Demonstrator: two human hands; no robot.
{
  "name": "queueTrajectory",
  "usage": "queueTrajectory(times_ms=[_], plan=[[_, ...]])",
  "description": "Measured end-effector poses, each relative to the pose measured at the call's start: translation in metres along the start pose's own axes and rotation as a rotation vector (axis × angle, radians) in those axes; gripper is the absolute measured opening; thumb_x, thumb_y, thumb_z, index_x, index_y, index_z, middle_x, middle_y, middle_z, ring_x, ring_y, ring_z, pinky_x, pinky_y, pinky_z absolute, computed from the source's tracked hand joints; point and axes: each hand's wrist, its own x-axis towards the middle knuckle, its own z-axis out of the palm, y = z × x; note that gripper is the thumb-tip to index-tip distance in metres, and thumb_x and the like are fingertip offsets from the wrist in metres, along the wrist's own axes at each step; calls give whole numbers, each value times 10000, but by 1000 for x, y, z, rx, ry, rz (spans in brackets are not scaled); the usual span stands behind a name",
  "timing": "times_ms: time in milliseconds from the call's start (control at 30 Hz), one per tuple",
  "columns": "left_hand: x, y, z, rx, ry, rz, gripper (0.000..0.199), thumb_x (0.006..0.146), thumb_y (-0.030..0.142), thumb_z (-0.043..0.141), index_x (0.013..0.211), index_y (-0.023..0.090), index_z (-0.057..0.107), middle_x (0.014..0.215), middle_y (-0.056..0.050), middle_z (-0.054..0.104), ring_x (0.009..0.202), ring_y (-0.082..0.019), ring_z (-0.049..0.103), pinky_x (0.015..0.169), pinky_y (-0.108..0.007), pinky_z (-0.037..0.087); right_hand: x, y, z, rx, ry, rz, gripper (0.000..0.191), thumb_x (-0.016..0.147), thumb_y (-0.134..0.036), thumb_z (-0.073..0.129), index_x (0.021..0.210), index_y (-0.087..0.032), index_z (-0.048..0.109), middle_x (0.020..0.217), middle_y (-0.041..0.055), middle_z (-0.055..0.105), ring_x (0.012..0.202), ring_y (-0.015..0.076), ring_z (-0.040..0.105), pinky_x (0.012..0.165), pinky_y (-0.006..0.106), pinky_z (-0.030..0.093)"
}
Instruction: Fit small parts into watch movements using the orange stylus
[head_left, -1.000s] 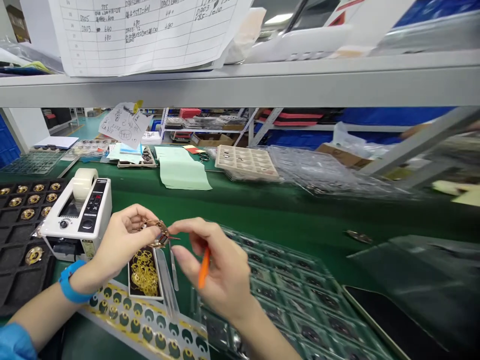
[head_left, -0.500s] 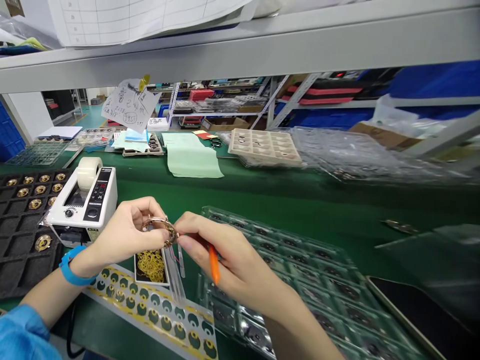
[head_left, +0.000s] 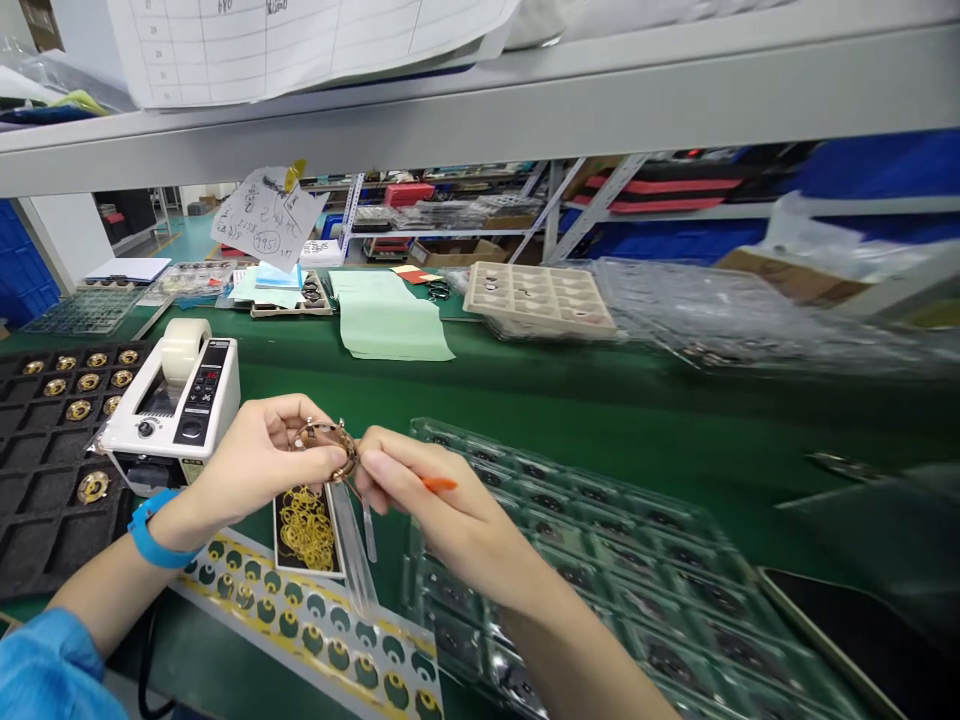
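My left hand [head_left: 279,455], with a blue band at the wrist, pinches a rose-gold watch case [head_left: 341,450] between thumb and fingers. The ring is tilted, and part of it is hidden behind the thumb. Close against its right side, my right hand [head_left: 420,480] is closed around a slim tool with an orange handle [head_left: 440,484]. Only the handle's end shows; I cannot make out the tip. Below the hands lies a white-edged box [head_left: 279,555] of yellow rings [head_left: 307,530]. Beside it are clear strips [head_left: 352,550], and a sheet of yellow-and-green stickers [head_left: 300,620] lies in front.
A white tape dispenser [head_left: 176,410] stands at left, beside a black tray [head_left: 56,470] holding several gold watch parts. Clear blister trays [head_left: 600,540] with dark round parts spread to the right, near a phone-like dark slab [head_left: 840,640]. A grey shelf beam [head_left: 480,110] crosses above.
My right hand has turned, so the orange handle swings from pointing down to pointing right. The watch case has tilted slightly in my left hand. The view has shifted a little.
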Motion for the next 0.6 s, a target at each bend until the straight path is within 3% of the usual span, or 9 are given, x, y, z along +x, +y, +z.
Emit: queueTrajectory(times_ms=[133,233,400,500,600], plan=[[2,-3,-1,-35,61,36,186,619,151,797,714,123,639,637,8,630,548,-74,543,508,-157,443,1,3,-4,-83,32,7,321,1004,-407,386,785,-201,500,685,-8,501,613,124,452,564,243,364],[2,-7,-1,-28,84,64,166,651,175,795,740,124,664,668,-5,658,572,-76,561,524,-153,448,2,5,-4,-128,39,2,326,997,-396,399,756,-201,498,676,-9,505,602,123,441,566,251,345],[7,-18,-2,-10,105,116,148,693,211,781,758,120,685,649,1,643,558,-70,539,536,-161,442,7,9,-1,51,76,156,458,952,-528,411,628,-205,412,598,-21,407,560,120,362,528,258,306],[10,-22,-5,6,117,143,150,716,226,766,797,118,699,676,-7,643,585,-78,544,564,-175,444,11,11,1,126,103,243,478,907,-583,448,623,-200,455,568,-28,403,534,112,338,509,259,279],[13,-26,-8,99,157,208,127,787,240,702,832,122,704,739,-30,646,651,-104,573,597,-201,459,12,10,1,102,219,311,507,855,-637,500,618,-190,508,530,-36,385,505,103,317,495,259,258]])
